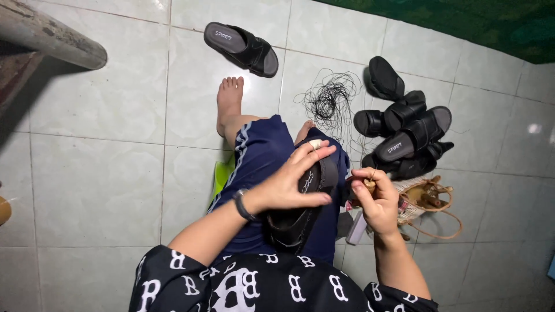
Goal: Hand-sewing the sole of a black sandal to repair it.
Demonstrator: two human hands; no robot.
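1. A small white printed label is seen on the grey insole of the lone black sandal (241,48) lying on the floor tiles at the top – near the heel end.
2. A like white label is carried on the insole of the topmost sandal in the pile of black sandals (404,138) at the right.
3. Part of a white label is seen on the insole of the sandal held on the lap (303,199) – half covered by the left hand (289,184).
4. No packages, signs or screens are to be seen.
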